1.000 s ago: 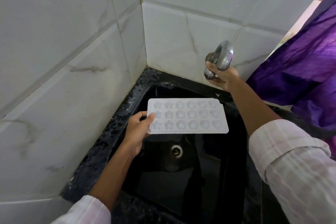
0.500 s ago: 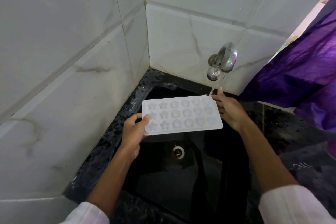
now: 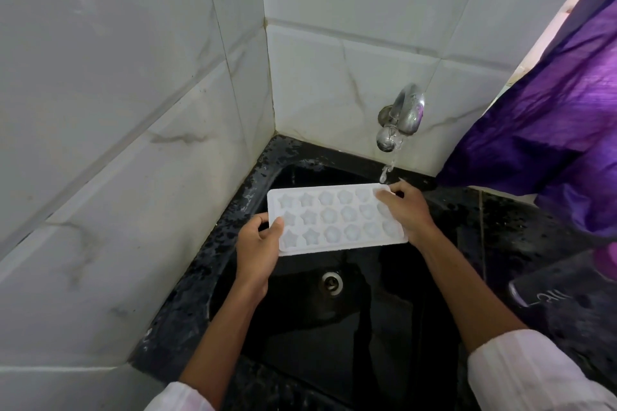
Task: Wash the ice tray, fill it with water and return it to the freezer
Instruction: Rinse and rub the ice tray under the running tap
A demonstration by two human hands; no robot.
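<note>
At the middle of the frame, the left hand [image 3: 258, 247] pinches the short left edge of the ice tray [image 3: 337, 217], with the thumb pressed on top and the other fingers curled beneath. The right hand [image 3: 405, 210] grasps the opposite end, its fingers bent over the upper right cells and the thumb at the far corner. A hold at both ends seems meant to keep the thin white tray level and steady.

The tray hangs in the air, cells facing up, above the black sink [image 3: 334, 360] and just above its drain [image 3: 332, 281], so any spill should fall into the basin. Its far right corner sits directly beneath the tap [image 3: 402, 117], and a thin stream of water [image 3: 387, 170] lands there, beside the right fingertips. I cannot tell whether any cell holds water yet.

Washing looks barely begun; filling and the freezer are still ahead. Pale marbled tiles [image 3: 133, 110] close the corner behind, and a purple cloth [image 3: 551, 130] hangs at the right edge.
</note>
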